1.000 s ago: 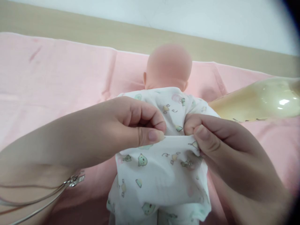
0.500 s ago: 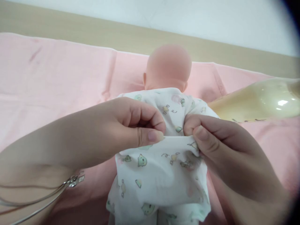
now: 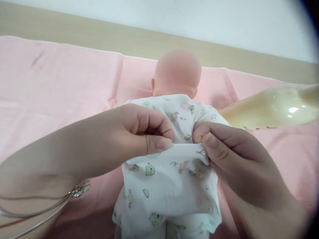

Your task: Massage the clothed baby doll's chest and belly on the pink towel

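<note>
A bald baby doll (image 3: 178,73) lies with the back of its head toward me. It wears a white baby shirt (image 3: 169,189) printed with small green and yellow figures. My left hand (image 3: 144,132) pinches a raised fold of the shirt between thumb and curled fingers, over the doll's back. Gripping the same fold a little farther right is my right hand (image 3: 224,149), thumb on top. The cloth is stretched straight between the two pinches. White cloth with the same print covers the doll's lower body at the bottom edge.
Under the doll spreads a creased pink sheet (image 3: 69,76). At the right lies a shiny, translucent yellowish object (image 3: 271,106), cut off by the frame, its kind unclear. A beige strip (image 3: 74,30) and a white surface (image 3: 199,20) run behind the sheet.
Both hands and the pinched fold have shifted very slightly left in view. The grip on the shirt is the same.
</note>
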Demonstrator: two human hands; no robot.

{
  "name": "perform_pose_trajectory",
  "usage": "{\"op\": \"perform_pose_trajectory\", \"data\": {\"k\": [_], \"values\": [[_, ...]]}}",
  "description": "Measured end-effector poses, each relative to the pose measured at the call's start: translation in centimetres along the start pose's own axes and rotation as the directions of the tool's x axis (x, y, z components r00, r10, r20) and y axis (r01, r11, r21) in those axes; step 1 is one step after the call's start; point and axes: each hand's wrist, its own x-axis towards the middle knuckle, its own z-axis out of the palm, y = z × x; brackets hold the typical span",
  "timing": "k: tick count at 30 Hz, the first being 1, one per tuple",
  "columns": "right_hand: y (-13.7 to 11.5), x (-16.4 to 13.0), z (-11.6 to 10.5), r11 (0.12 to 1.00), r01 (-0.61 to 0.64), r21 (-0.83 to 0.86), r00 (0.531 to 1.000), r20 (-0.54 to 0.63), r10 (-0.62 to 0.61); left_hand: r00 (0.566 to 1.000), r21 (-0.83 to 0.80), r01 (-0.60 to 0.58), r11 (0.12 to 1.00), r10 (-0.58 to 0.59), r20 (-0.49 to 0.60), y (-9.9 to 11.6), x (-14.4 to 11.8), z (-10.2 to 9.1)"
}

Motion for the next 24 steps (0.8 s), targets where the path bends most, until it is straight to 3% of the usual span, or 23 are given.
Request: {"op": "perform_pose_trajectory", "data": {"k": [6,11,15,17,19,22,24], "values": [[0.2,0.3,0.1,0.999,0.043,-0.034,0.999,-0.019,-0.043,0.996,0.136,-0.075,0.988,0.082,-0.043,0.4,0.0,-0.1],[1.0,0.8,0.0,0.999,0.028,0.022,1.000,0.011,-0.029,0.987,0.272,-0.161,0.949,0.149,0.065,0.4,-0.2,-0.8],[1.7,1.3,0.5,0.993,0.067,0.097,0.997,-0.036,-0.063,0.977,0.381,-0.214,0.900,0.198,0.081,0.9,-1.3,-0.4],[1.7,1.2,1.1,0.991,0.094,0.094,0.992,-0.088,-0.086,0.968,0.441,-0.238,0.865,0.248,0.038,1.3,-2.4,0.4],[1.1,0.5,1.8,0.993,0.115,0.028,0.983,-0.147,-0.110,0.948,0.523,-0.228,0.821,0.310,-0.073,1.7,-4.0,1.5],[0.0,-2.4,3.2,0.940,0.213,-0.266,0.909,-0.299,-0.290,0.894,0.657,-0.126,0.743,0.373,-0.249,1.4,-6.6,3.6],[-0.1,-5.3,4.5,0.821,0.302,-0.485,0.800,-0.339,-0.494,0.909,0.721,-0.078,0.689,0.346,-0.233,0.3,-8.0,5.1]]}}
